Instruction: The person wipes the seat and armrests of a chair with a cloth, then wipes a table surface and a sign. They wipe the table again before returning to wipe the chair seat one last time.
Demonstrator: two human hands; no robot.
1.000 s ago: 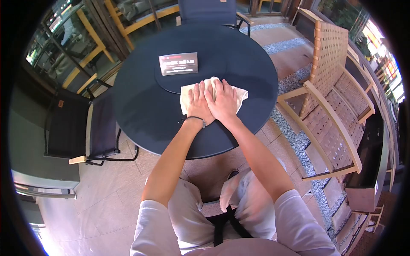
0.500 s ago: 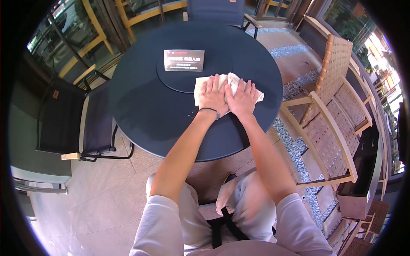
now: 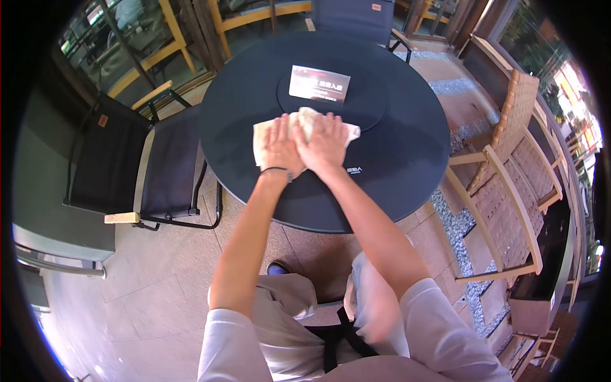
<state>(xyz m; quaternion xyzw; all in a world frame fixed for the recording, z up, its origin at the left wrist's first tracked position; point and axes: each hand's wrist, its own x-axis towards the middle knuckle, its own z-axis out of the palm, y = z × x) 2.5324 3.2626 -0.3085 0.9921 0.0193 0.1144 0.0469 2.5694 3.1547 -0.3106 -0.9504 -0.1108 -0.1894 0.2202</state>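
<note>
A white cloth (image 3: 259,141) lies bunched and folded on the round black table (image 3: 414,134), on the near left part of its top. My left hand (image 3: 280,148) presses flat on the cloth's left half, fingers stretched out, with a dark band at the wrist. Beside it my right hand (image 3: 323,145) lies flat on the right half, fingers slightly spread. The thumbs are close together. Just beyond the hands, a small sign (image 3: 319,84) with printed characters stands on the raised round centre of the table.
A black folding chair (image 3: 168,159) stands left of the table, and another dark chair (image 3: 353,25) at the far side. A woven wooden chair (image 3: 509,210) is close on the right, over paving and gravel strips. Glass doors stand behind.
Both hands have slid the cloth leftward across the tabletop, from right of the sign to its left. White lettering on the table's near right now shows. The view has shifted too.
</note>
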